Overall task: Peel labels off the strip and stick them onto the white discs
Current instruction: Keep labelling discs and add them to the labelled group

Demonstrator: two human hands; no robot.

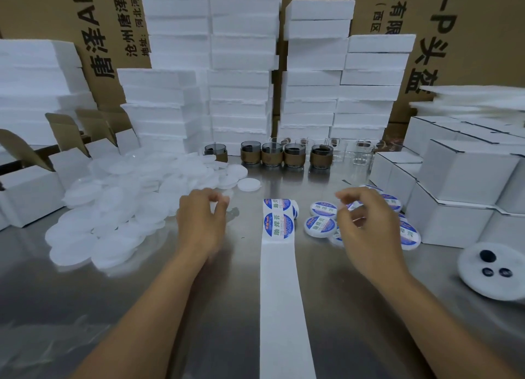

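Nearest you, the bare paper strip (284, 307) runs from the table's (142, 307) near edge up the middle. It is matte against the brushed steel, with two glossy round blue-and-white labels (279, 225) at its far end. Your left hand (203, 219) curls beside the heap of frosted white discs (113, 208). Your right hand (366, 228) curls over the labelled discs (321, 225) toward the right edge. Blur hides whether either hand grips anything. Lift a label by its rim, centre it on a flat disc, then press outward. Foam boxes (241, 80) stack along the far edge.
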